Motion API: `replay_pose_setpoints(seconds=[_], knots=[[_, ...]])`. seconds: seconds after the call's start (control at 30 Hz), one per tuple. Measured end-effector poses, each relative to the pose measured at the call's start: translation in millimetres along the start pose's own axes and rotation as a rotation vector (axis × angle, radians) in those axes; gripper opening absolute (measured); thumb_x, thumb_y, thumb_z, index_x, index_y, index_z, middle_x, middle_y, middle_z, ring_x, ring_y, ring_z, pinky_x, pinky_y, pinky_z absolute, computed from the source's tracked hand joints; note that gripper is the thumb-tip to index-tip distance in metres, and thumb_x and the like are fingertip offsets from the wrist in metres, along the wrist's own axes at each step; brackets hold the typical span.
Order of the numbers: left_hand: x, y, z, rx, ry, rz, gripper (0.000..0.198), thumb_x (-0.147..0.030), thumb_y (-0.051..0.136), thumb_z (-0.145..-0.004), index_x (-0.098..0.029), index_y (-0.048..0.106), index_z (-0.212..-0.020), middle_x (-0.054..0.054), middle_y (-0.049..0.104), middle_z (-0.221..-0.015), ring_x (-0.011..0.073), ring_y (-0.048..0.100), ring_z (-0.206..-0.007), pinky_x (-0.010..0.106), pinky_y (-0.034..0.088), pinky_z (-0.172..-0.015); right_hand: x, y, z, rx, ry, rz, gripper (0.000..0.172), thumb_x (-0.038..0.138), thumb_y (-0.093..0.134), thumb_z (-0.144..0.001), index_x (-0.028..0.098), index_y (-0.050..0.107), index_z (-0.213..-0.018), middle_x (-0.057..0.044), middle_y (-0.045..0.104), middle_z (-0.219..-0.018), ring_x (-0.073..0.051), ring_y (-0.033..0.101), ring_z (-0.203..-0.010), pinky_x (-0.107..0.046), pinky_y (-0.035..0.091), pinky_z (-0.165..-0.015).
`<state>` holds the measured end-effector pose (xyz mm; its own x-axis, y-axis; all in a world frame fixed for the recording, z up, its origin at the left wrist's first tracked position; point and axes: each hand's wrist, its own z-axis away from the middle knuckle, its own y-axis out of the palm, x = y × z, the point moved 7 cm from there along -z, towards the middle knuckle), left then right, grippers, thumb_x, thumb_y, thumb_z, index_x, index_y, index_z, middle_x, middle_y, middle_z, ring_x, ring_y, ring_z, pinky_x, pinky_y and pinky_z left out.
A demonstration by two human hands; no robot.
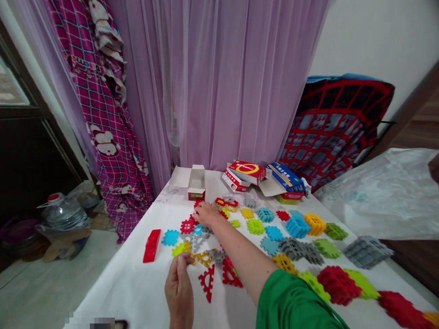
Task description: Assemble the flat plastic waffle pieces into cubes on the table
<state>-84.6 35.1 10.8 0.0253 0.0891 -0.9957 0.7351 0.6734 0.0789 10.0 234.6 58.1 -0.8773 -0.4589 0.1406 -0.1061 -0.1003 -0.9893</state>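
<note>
My left hand is at the near side of the table, fingers curled together by a lime toothed piece. Whether anything is pinched in it, I cannot make out. My right hand reaches down over the pile of toothed plastic building pieces, fingers somewhat apart, close to red pieces; its fingertips are partly hidden. Between the hands lie blue, grey and yellow pieces. Red triangular pieces lie right of my left hand.
A red plastic part lies at the left table edge. Behind the pile stands an open small box; red and blue boxes are at the back right. Sorted stacks of pieces spread to the right. A clear plastic bag hangs beyond.
</note>
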Motion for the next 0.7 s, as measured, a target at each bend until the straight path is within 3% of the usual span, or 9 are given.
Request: replay_pose_setpoints(seconds=[0.13, 0.33, 0.53, 0.7], knots=[[-0.9, 0.3, -0.5, 0.021, 0.000, -0.028, 0.065, -0.081, 0.052, -0.069, -0.020, 0.070, -0.078, 0.006, 0.072, -0.076, 0.0236, 0.067, -0.079, 0.038, 0.052, -0.080, -12.0, -2.9, 18.2, -0.038, 0.002, 0.011, 0.040, 0.047, 0.044, -0.095, 0.022, 0.070, -0.112, -0.011, 0.059, -0.134, -0.028, 0.050, -0.124, -0.048, 0.035, -0.105], [-4.1, -0.2, -0.6, 0.016, 0.002, -0.048, 0.067, -0.083, 0.051, -0.067, -0.020, 0.070, -0.078, 0.006, 0.071, -0.073, 0.0246, 0.068, -0.078, 0.039, 0.053, -0.080, -33.2, -13.8, 37.5, -0.074, 0.122, 0.029, 0.038, 0.042, 0.045, -0.095, 0.020, 0.073, -0.107, -0.012, 0.064, -0.126, -0.028, 0.052, -0.120, -0.046, 0.038, -0.101], [-2.1, 0.8, -0.7, 0.029, 0.008, -0.040, 0.067, -0.082, 0.051, -0.069, -0.019, 0.070, -0.079, 0.006, 0.072, -0.074, 0.0241, 0.067, -0.080, 0.039, 0.053, -0.083, -23.3, -14.6, 64.7, -0.110, 0.044, 0.015, 0.037, 0.038, 0.044, -0.097, 0.018, 0.073, -0.108, -0.011, 0.064, -0.128, -0.028, 0.053, -0.118, -0.045, 0.037, -0.101], [-2.2, 3.3, -1.0, 0.055, 0.041, -0.042, 0.066, -0.081, 0.050, -0.071, -0.019, 0.071, -0.078, 0.006, 0.072, -0.074, 0.0236, 0.068, -0.079, 0.038, 0.054, -0.082, -19.2, -22.6, 82.2, -0.113, 0.033, 0.023, 0.035, 0.038, 0.046, -0.095, 0.016, 0.073, -0.103, -0.014, 0.070, -0.114, -0.028, 0.057, -0.112, -0.041, 0.041, -0.096]])
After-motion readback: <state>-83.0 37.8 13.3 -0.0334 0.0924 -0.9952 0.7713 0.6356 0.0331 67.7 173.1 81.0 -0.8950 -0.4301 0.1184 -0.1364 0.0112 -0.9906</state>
